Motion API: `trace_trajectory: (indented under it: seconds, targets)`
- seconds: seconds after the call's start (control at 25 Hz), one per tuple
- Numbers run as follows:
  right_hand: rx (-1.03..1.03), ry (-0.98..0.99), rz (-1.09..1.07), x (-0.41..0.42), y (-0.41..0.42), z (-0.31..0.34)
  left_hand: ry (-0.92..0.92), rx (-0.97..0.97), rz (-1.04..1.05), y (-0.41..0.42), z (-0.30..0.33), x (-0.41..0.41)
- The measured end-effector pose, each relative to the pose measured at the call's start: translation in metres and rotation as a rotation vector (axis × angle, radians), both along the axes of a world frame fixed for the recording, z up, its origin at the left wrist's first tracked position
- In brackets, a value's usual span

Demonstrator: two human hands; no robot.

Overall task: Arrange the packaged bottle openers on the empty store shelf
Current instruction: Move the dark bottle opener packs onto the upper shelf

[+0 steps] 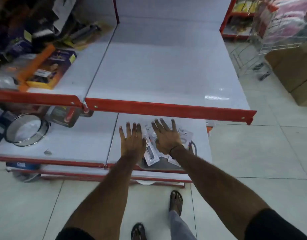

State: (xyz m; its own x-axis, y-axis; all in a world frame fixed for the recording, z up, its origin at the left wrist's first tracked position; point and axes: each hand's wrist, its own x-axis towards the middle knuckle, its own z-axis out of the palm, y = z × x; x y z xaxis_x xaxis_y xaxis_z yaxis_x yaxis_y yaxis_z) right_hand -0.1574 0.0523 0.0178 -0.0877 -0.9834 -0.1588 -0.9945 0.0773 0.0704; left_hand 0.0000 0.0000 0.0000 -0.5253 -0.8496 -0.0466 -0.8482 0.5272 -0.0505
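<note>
Several packaged bottle openers in clear blister packs lie in a loose pile on the lower white shelf, near its front edge. My left hand is flat and spread, palm down, just left of the pile. My right hand is spread above the pile and covers part of it. Neither hand grips anything. Above them the wide upper shelf with a red front rail is bare.
Boxed goods fill the upper shelf's left section. A round metal sieve and a packaged pan sit on the lower shelf to the left. A wire trolley and cardboard boxes stand at the right. My sandalled feet are on the tiled floor.
</note>
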Motion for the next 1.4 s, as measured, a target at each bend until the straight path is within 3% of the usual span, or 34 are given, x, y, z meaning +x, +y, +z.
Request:
trace_trajectory:
  seconds: [0.12, 0.36, 0.56, 0.72, 1.0, 1.2, 1.4]
  targets:
    - [-0.004, 0.023, 0.03, -0.007, -0.028, -0.006, -0.005, 0.027, 0.093, -0.014, -0.004, -0.011]
    - [-0.081, -0.007, 0.039, -0.011, -0.041, -0.002, 0.015, 0.077, 0.069, -0.023, 0.013, -0.02]
    - [-0.248, -0.088, -0.02, -0.014, -0.012, 0.026, 0.164, 0.117, 0.01, -0.011, 0.046, -0.017]
    - [-0.246, -0.163, -0.089, -0.004, 0.023, 0.055, 0.261, 0.145, -0.046, 0.012, 0.067, -0.004]
    - [-0.352, -0.168, -0.035, 0.017, 0.082, 0.121, 0.313, -0.037, -0.288, 0.051, 0.136, 0.032]
    - [-0.545, -0.116, 0.017, 0.019, 0.089, 0.197, 0.508, -0.231, -0.4, 0.039, 0.221, 0.047]
    - [-0.641, -0.34, -0.015, 0.015, 0.056, 0.27, 0.636, -0.339, -0.308, -0.012, 0.295, 0.037]
